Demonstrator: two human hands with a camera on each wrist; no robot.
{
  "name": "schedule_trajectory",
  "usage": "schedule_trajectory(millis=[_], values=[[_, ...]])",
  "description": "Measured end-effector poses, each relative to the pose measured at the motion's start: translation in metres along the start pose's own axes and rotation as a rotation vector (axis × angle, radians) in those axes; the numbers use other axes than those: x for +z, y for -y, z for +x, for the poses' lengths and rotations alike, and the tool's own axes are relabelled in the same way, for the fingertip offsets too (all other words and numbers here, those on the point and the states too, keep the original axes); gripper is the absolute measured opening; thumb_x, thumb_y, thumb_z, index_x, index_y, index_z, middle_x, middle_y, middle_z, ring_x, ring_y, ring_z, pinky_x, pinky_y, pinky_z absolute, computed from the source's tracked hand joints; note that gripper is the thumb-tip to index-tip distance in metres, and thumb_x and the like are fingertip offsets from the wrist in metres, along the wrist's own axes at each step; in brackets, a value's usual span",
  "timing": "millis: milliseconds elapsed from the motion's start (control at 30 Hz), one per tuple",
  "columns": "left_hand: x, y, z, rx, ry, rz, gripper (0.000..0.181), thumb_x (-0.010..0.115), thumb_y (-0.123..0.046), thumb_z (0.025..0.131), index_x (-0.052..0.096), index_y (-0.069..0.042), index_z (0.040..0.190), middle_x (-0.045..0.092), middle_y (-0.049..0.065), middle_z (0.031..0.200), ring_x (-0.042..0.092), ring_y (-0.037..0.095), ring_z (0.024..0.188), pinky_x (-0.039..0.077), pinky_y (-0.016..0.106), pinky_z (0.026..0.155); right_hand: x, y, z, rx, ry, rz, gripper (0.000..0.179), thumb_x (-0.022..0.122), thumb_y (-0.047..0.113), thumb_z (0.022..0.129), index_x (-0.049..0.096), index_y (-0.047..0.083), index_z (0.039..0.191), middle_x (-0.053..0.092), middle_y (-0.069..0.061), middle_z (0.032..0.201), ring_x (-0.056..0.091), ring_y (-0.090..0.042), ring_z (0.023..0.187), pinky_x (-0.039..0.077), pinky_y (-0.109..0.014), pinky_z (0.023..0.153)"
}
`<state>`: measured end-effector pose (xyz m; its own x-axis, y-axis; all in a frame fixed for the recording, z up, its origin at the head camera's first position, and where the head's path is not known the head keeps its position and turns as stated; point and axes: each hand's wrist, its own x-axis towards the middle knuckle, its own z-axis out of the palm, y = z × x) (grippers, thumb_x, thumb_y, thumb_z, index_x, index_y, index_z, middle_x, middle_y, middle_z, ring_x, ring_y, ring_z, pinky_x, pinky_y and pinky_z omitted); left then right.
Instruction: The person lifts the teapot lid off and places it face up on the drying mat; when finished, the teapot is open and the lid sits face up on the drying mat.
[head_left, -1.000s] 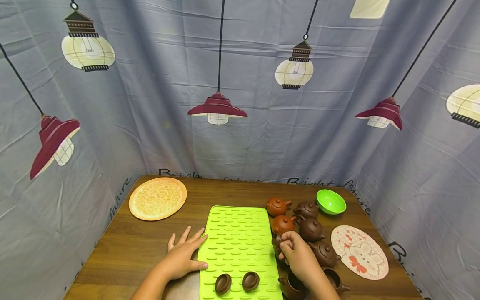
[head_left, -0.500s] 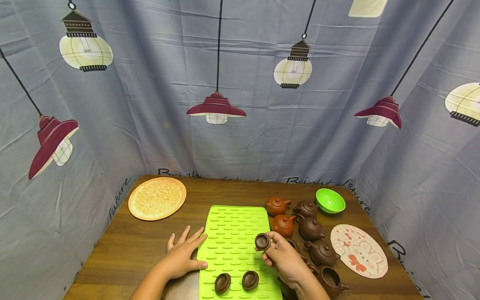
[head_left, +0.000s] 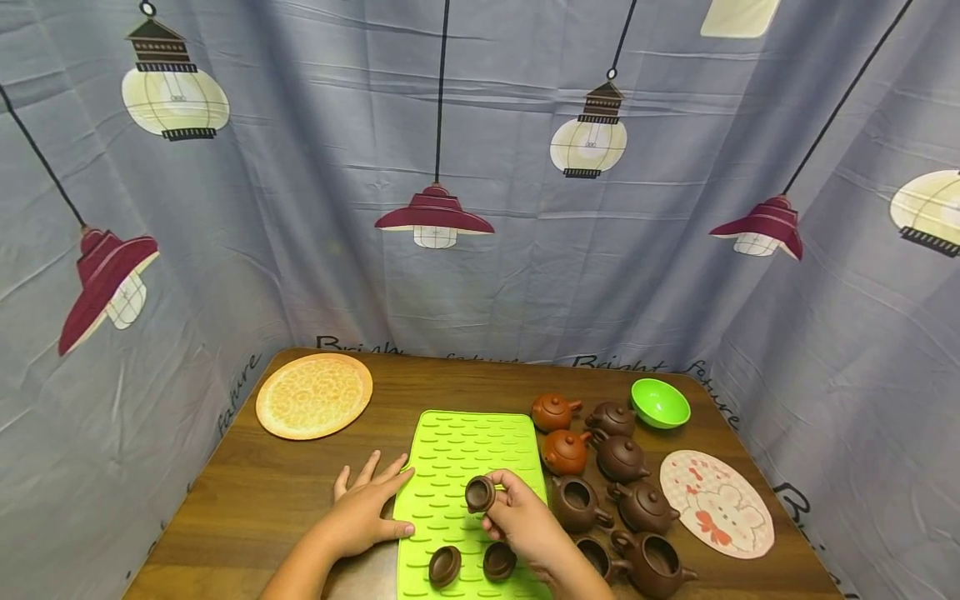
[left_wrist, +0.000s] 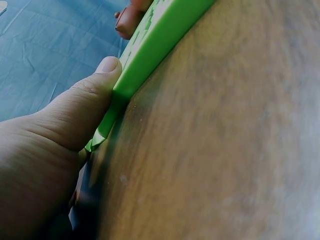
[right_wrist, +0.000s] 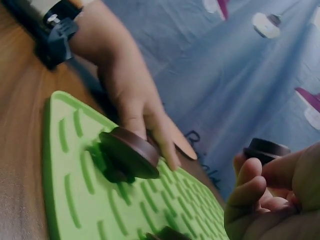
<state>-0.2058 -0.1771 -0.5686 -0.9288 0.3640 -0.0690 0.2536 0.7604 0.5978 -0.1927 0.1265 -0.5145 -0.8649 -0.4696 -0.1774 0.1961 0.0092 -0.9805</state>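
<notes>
My right hand [head_left: 517, 515] pinches a small brown teapot lid [head_left: 480, 494] above the green mat [head_left: 472, 450], its hollow underside facing the head camera. Two more brown lids, a left one [head_left: 445, 567] and a right one [head_left: 499, 562], lie upturned on the mat's near part. In the right wrist view the held lid [right_wrist: 267, 149] sits between thumb and fingers. My left hand [head_left: 367, 512] rests with fingers spread at the mat's left edge; the left wrist view shows its thumb [left_wrist: 85, 102] against that edge. Brown teapots without lids, such as one [head_left: 576, 500], stand right of the mat.
Lidded teapots, orange ones [head_left: 566, 451] and dark brown ones [head_left: 622, 458], stand in rows at the right. Beyond them are a green bowl [head_left: 661, 403] and a round bunny-print placemat [head_left: 718, 504]. A round yellow placemat [head_left: 315, 396] lies at the back left of the wooden table.
My right hand has taken the lid off a brown teapot and carried it left over the mat, leaving that pot's opening in view. The left hand has stayed in place.
</notes>
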Motion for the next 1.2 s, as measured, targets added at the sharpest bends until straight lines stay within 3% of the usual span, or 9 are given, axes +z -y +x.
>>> schedule_trajectory(millis=[200,433,633,867,1067,1200], values=[[0.001,0.001,0.001,0.001,-0.005,0.009,0.093,0.077,-0.065,0.082,0.045,-0.026,0.161,0.027,-0.003,0.174,0.005,0.043,0.162,-0.014,0.077,0.116,0.018,-0.005,0.014,-0.004,-0.060,-0.176,0.015,0.056,0.013,0.109,0.055,0.006,0.123,0.066,-0.009,0.088,0.060,-0.020,0.073,0.048,-0.028,0.062],[0.001,0.000,0.001,0.001,-0.006,0.010,0.094,0.077,-0.065,0.082,0.045,-0.025,0.160,0.027,-0.003,0.174,0.006,0.044,0.162,-0.013,0.078,0.116,0.031,-0.014,0.023,0.016,-0.078,-0.294,0.012,0.055,0.006,0.108,0.059,0.010,0.119,0.068,-0.015,0.087,0.060,-0.021,0.069,0.042,-0.024,0.051],[0.000,0.000,0.000,-0.002,-0.008,0.006,0.095,0.077,-0.065,0.081,0.045,-0.025,0.160,0.027,-0.002,0.174,0.006,0.044,0.162,-0.013,0.078,0.116,0.033,-0.027,0.028,0.032,-0.099,-0.374,0.019,0.052,-0.001,0.104,0.060,0.011,0.115,0.063,-0.008,0.081,0.057,-0.018,0.063,0.038,-0.023,0.046],[0.000,-0.001,-0.001,-0.006,-0.012,0.003,0.095,0.077,-0.066,0.080,0.046,-0.024,0.160,0.027,-0.003,0.174,0.005,0.044,0.162,-0.015,0.079,0.116,0.033,-0.033,0.030,0.035,-0.098,-0.434,0.017,0.054,0.004,0.105,0.063,0.017,0.111,0.063,-0.005,0.078,0.051,-0.015,0.056,0.037,-0.024,0.043],[0.002,0.000,0.000,-0.004,-0.018,0.008,0.096,0.078,-0.066,0.080,0.046,-0.025,0.160,0.027,-0.003,0.174,0.006,0.044,0.162,-0.014,0.079,0.116,0.035,-0.034,0.031,0.021,-0.123,-0.511,0.017,0.055,0.004,0.103,0.064,0.019,0.107,0.065,-0.003,0.078,0.056,-0.016,0.059,0.042,-0.027,0.048],[0.002,0.002,0.000,-0.002,-0.019,0.010,0.095,0.077,-0.066,0.080,0.046,-0.025,0.160,0.028,-0.003,0.173,0.006,0.044,0.162,-0.014,0.079,0.116,0.036,-0.036,0.031,-0.003,-0.139,-0.601,0.015,0.057,0.008,0.102,0.064,0.020,0.105,0.062,0.002,0.074,0.052,-0.013,0.055,0.041,-0.026,0.049]])
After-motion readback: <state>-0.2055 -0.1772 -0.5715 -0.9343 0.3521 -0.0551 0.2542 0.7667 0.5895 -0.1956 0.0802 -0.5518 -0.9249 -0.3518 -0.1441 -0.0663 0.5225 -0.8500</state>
